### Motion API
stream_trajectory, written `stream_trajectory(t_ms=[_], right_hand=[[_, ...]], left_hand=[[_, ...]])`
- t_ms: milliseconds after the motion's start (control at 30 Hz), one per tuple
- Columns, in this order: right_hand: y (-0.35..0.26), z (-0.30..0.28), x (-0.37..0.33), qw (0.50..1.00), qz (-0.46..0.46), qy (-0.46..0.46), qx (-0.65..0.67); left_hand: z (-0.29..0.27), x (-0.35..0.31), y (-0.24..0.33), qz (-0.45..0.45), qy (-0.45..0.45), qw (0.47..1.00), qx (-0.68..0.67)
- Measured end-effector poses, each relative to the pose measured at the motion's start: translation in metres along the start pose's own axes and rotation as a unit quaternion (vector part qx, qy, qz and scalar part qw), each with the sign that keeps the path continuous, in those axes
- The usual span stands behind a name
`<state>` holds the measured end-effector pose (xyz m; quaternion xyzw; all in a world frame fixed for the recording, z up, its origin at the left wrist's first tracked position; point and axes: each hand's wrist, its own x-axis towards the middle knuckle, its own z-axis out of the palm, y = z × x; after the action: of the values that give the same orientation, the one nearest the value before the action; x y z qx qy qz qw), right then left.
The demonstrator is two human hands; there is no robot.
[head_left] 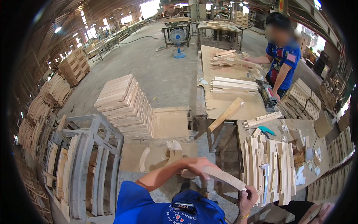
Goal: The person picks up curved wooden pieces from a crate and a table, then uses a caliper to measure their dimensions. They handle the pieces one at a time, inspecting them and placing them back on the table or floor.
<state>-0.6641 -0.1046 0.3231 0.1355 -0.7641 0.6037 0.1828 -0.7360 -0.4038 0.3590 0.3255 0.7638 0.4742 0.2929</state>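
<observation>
A curved, pale wooden piece is held out level in front of my body. My left hand grips it from above near its left end, and my right hand pinches its right end between thumb and fingers. More curved wooden pieces lie on a brown sheet beyond my left forearm. Just right of my right hand, a row of long wooden slats rests on the workbench, with a metallic bar-shaped tool across them.
A tall stack of wooden parts stands ahead left, behind a grey metal rack. A co-worker in blue stands at the far-right table. Another person's hand shows at lower right. A blue fan stands farther off.
</observation>
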Motion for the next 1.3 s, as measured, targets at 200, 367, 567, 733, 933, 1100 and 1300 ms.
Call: stream_trajectory(t_ms=[200,367,567,733,933,1100,1300], right_hand=[[-0.007,-0.023,0.013,0.981,-0.165,0.093,-0.042],[-0.020,-0.032,0.018,0.979,-0.123,0.162,0.018],[-0.036,-0.031,0.021,0.972,-0.133,0.185,-0.056],[-0.038,-0.036,0.014,0.988,-0.103,0.111,0.028],[-0.030,-0.018,0.034,0.977,0.075,0.016,0.198],[-0.014,-0.002,0.032,0.957,0.173,-0.011,0.233],[0.008,0.023,0.021,0.973,0.194,-0.114,0.059]], left_hand=[[-0.006,0.036,0.026,0.084,-0.035,0.994,0.053],[-0.006,0.058,0.045,0.058,-0.073,0.996,-0.019],[-0.009,0.065,0.054,0.191,-0.021,0.977,0.089],[0.005,0.054,0.054,0.152,0.034,0.984,0.087],[0.002,0.040,0.022,0.203,0.152,0.961,0.110],[0.007,0.008,-0.003,-0.017,0.271,0.960,-0.072],[0.028,0.014,-0.011,0.076,0.373,0.847,-0.371]])
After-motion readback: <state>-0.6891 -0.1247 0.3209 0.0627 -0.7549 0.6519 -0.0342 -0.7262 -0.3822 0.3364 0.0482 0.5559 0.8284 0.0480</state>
